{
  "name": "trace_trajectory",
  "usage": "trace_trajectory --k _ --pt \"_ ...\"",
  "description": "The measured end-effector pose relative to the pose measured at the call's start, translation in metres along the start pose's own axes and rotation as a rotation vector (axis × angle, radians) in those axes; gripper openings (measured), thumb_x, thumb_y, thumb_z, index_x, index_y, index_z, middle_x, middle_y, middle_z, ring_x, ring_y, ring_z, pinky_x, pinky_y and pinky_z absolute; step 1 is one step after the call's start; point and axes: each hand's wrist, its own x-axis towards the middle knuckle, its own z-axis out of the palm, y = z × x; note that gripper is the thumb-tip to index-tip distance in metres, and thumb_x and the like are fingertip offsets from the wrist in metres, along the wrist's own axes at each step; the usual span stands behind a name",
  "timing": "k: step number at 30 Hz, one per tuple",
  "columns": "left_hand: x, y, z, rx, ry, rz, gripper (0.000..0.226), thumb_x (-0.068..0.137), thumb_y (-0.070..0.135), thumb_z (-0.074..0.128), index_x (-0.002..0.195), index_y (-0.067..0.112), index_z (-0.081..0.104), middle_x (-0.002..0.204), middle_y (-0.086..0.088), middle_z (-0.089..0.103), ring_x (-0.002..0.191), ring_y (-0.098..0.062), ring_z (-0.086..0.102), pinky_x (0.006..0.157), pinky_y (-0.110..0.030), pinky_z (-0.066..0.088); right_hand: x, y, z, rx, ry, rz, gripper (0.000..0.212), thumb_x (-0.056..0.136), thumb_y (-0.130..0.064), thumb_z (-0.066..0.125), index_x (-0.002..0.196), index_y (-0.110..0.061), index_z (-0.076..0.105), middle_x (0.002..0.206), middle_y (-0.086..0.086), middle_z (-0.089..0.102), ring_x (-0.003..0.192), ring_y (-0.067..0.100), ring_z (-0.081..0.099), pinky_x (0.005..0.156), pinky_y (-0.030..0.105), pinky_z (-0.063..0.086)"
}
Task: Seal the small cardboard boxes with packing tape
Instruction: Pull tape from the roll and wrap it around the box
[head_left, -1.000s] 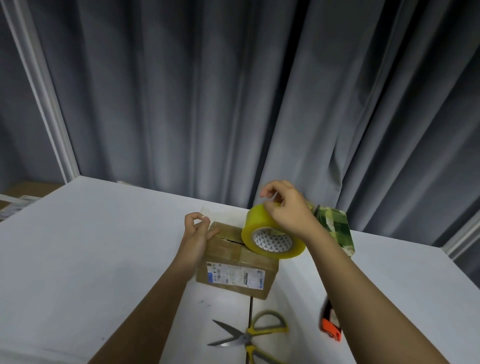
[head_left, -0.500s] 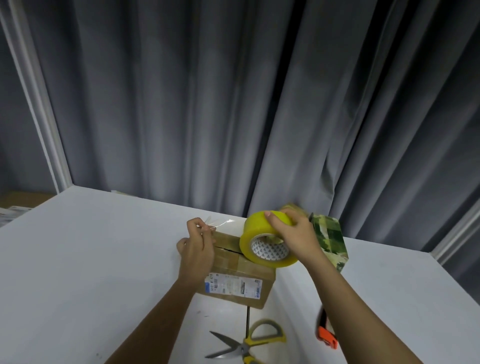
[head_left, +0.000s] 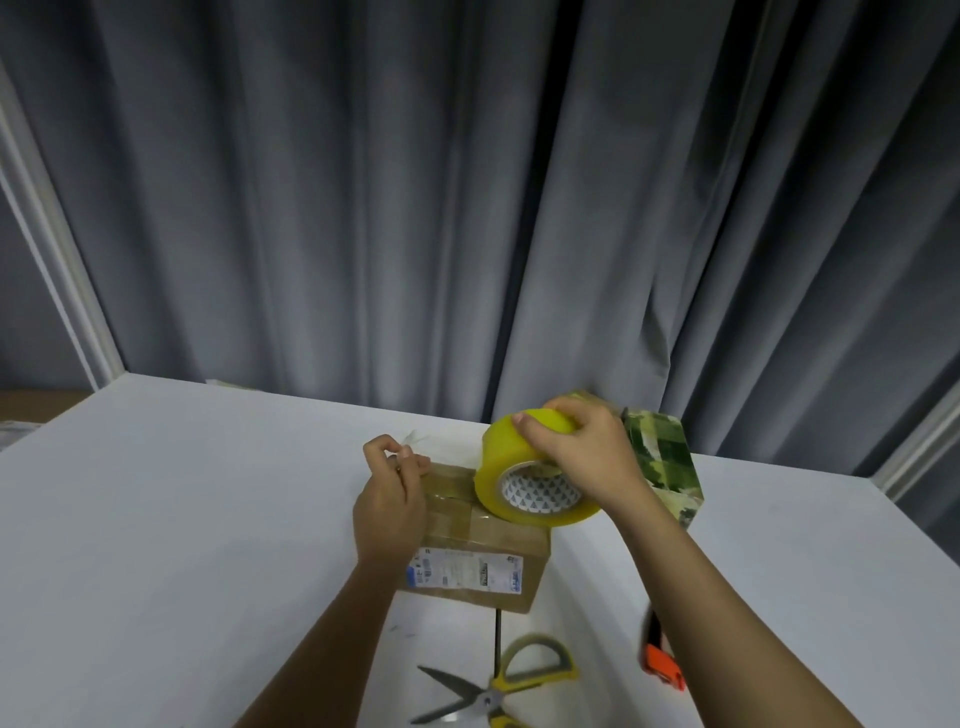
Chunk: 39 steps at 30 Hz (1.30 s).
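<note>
Box (head_left: 470, 540) on worktop (head_left: 182, 519); left hand (head_left: 389, 499) pinches the tape end (head_left: 415, 441) over the box's far-left edge, right hand (head_left: 582, 457) grips the tape roll (head_left: 524, 483) on its far-right top, strip running leftward between them.

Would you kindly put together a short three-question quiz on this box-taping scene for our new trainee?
1. True or false: the right hand grips the yellow tape roll above the cardboard box.
2. What does the left hand pinch?
A. the scissors
B. the loose end of the tape
C. the camouflage box
3. Fill in: the scissors lie on the white table with their blades ____.

Key
1. True.
2. B.
3. Open.
</note>
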Motion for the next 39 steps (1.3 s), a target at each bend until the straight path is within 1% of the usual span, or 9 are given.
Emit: trace_trajectory --k 4,8,13,17,20,22,25,30,39 --pt "0.000 -0.004 0.001 -0.090 0.038 -0.056 0.012 0.100 0.037 0.025 0.107 0.028 0.029 0.091 0.006 0.068 0.069 -0.007 0.060 0.056 -0.013 0.038 0.000 -0.001 0.005 -0.052 -0.024 -0.021 0.028 0.077 -0.058 0.065 0.072 -0.031 0.064 0.065 -0.016 0.061 0.069 0.000 0.057 0.058 0.023 0.044" --pt "-0.002 -0.005 -0.002 -0.247 0.027 -0.087 0.007 0.103 0.032 0.028 0.107 0.027 0.032 0.098 0.007 0.065 0.081 -0.008 0.062 0.065 -0.017 0.045 -0.003 0.001 0.006 -0.089 -0.006 -0.031 0.026 0.078 -0.060 0.063 0.070 -0.036 0.060 0.066 -0.019 0.059 0.069 -0.003 0.054 0.053 0.020 0.037" --pt "0.000 0.000 -0.011 -0.516 -0.035 -0.132 0.014 0.101 0.030 0.041 0.111 0.021 0.042 0.094 0.034 0.058 0.091 -0.013 0.065 0.061 -0.014 0.052 -0.001 -0.002 0.013 -0.150 -0.018 -0.047 0.034 0.077 -0.063 0.058 0.076 -0.029 0.061 0.065 -0.013 0.059 0.066 0.001 0.055 0.052 0.021 0.040" --pt "0.001 0.004 -0.018 -0.611 -0.062 -0.156 0.007 0.099 0.038 0.039 0.099 0.033 0.044 0.109 0.012 0.064 0.090 -0.012 0.066 0.060 -0.013 0.051 0.000 -0.007 0.017 -0.217 -0.020 -0.046 0.032 0.075 -0.065 0.058 0.075 -0.034 0.060 0.065 -0.016 0.059 0.066 0.000 0.053 0.050 0.020 0.034" --pt "0.002 0.005 -0.024 -0.612 -0.054 -0.187 0.004 0.099 0.030 0.045 0.096 0.028 0.047 0.102 0.010 0.064 0.088 -0.011 0.064 0.058 -0.012 0.049 0.000 -0.011 0.019 -0.256 -0.029 -0.049 0.033 0.075 -0.066 0.056 0.076 -0.034 0.060 0.066 -0.017 0.058 0.067 0.000 0.053 0.051 0.020 0.035" --pt "0.006 0.005 -0.029 -0.595 -0.056 -0.223 0.004 0.098 0.027 0.048 0.095 0.025 0.050 0.099 0.007 0.060 0.093 -0.015 0.059 0.066 -0.016 0.047 -0.001 -0.013 0.020 -0.283 -0.037 -0.055 0.037 0.075 -0.068 0.054 0.080 -0.032 0.061 0.068 -0.016 0.058 0.067 0.002 0.053 0.052 0.021 0.038" --pt "0.013 0.008 -0.037 -0.539 -0.083 -0.255 0.025 0.097 0.044 0.044 0.094 0.021 0.054 0.096 0.004 0.059 0.090 -0.013 0.056 0.077 -0.024 0.044 -0.001 -0.014 0.021 -0.324 -0.039 -0.069 0.039 0.076 -0.067 0.053 0.081 -0.029 0.061 0.069 -0.013 0.059 0.068 0.005 0.054 0.052 0.022 0.039" --pt "0.020 0.009 -0.050 -0.346 -0.034 -0.206 0.020 0.092 0.032 0.059 0.086 0.013 0.059 0.083 0.003 0.057 0.078 -0.018 0.053 0.073 -0.028 0.043 -0.001 -0.018 0.023 -0.372 -0.046 -0.079 0.043 0.075 -0.069 0.051 0.081 -0.028 0.061 0.069 -0.010 0.059 0.069 0.010 0.056 0.054 0.024 0.041" --pt "0.033 -0.024 -0.067 -0.315 -0.100 -0.370 0.027 0.091 0.030 0.060 0.074 0.010 0.057 0.079 -0.003 0.058 0.074 -0.021 0.052 0.070 -0.030 0.046 -0.001 -0.023 0.030 -0.474 -0.052 -0.128 0.041 0.076 -0.066 0.050 0.077 -0.026 0.059 0.068 -0.008 0.057 0.068 0.013 0.056 0.053 0.025 0.039"
